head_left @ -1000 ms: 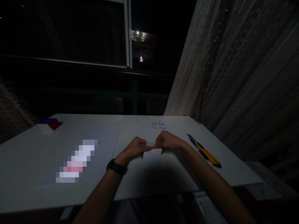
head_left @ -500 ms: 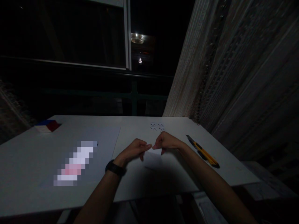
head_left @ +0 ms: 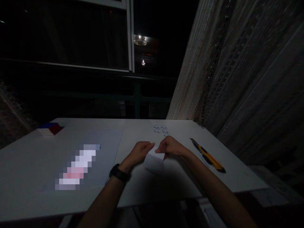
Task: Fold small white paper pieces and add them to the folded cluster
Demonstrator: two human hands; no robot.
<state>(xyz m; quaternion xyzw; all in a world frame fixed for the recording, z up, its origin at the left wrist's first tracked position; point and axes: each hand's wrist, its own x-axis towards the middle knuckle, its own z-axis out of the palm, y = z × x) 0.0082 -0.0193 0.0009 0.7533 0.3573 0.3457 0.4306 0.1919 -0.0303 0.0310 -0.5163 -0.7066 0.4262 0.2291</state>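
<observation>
My left hand [head_left: 139,151] and my right hand [head_left: 170,146] meet over the white table [head_left: 30,158], both pinching the top edge of a small white piece of paper [head_left: 154,162]. The paper hangs down between them, tilted toward me. My left wrist carries a dark watch [head_left: 118,173]. Several tiny printed paper pieces [head_left: 161,129] lie on the table just beyond my right hand.
A yellow and black utility knife [head_left: 208,156] lies to the right of my right arm. A large white sheet [head_left: 99,142] with a blurred patch lies at left. A red, white and blue block [head_left: 49,128] sits at the far left corner. A grey curtain [head_left: 237,79] hangs at right.
The paper, first held flat and nearly hidden between my fingertips, now hangs lower and shows more of its face. Both hands have come slightly closer together and lower.
</observation>
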